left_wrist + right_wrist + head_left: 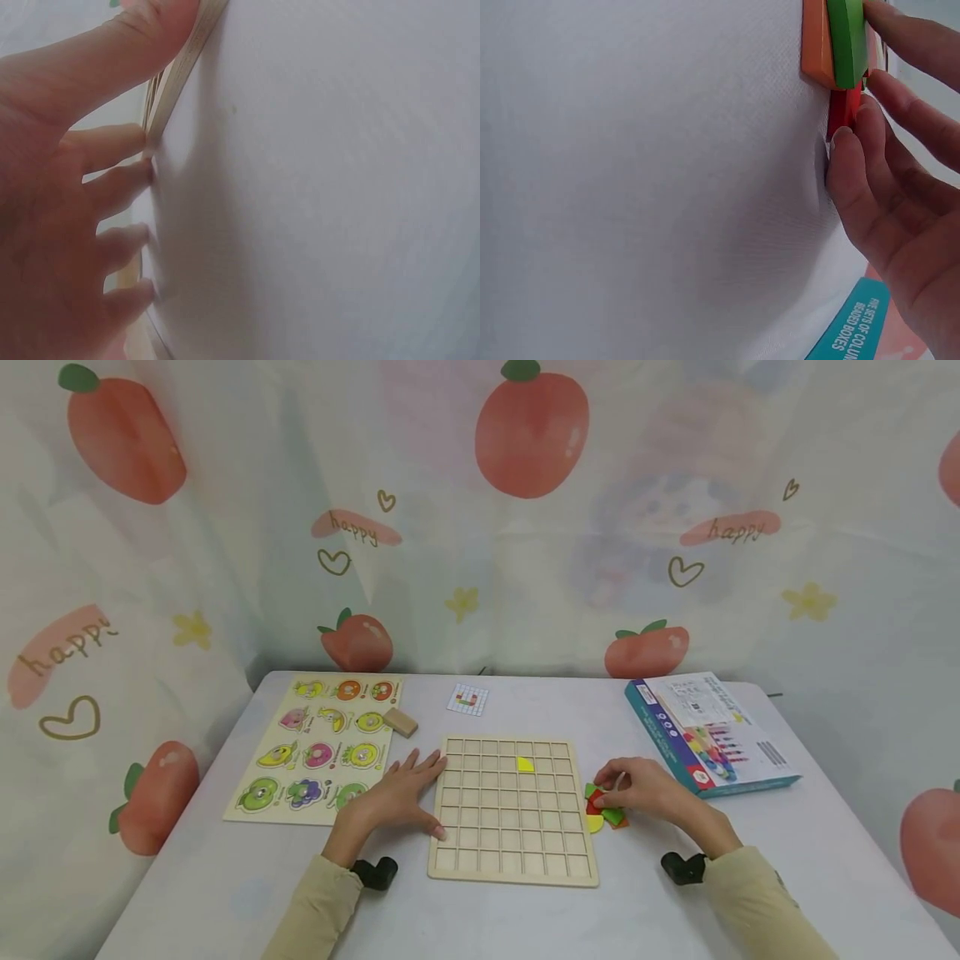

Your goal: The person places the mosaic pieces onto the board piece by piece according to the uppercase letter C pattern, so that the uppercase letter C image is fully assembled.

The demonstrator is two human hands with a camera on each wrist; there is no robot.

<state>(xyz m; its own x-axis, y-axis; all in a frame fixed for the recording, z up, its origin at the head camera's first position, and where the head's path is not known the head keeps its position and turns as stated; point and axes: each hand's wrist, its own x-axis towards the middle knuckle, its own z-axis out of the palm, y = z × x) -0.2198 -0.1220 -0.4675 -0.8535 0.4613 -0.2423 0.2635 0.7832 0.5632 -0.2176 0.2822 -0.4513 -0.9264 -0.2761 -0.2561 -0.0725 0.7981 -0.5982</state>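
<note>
In the head view, a wooden grid board (513, 814) lies in the middle of the table with one yellow quarter-round piece (525, 764) in an upper cell. My left hand (396, 799) rests at the board's left edge, fingers spread and thumb on the rim; the left wrist view shows the thumb (142, 30) against the wooden edge. Right of the board, my right hand (637, 789) pinches a red piece (594, 802) at a small pile. Green (847, 45), orange (817, 45) and yellow pieces (595, 823) lie around it. The fingers hide part of the pile.
A fruit picture board (262, 760) lies at the left, with a small wooden block (401, 722) at its right edge. Behind the grid board is a small pattern card (467, 700). A teal and white box (738, 760) stands at the right, beyond my right hand.
</note>
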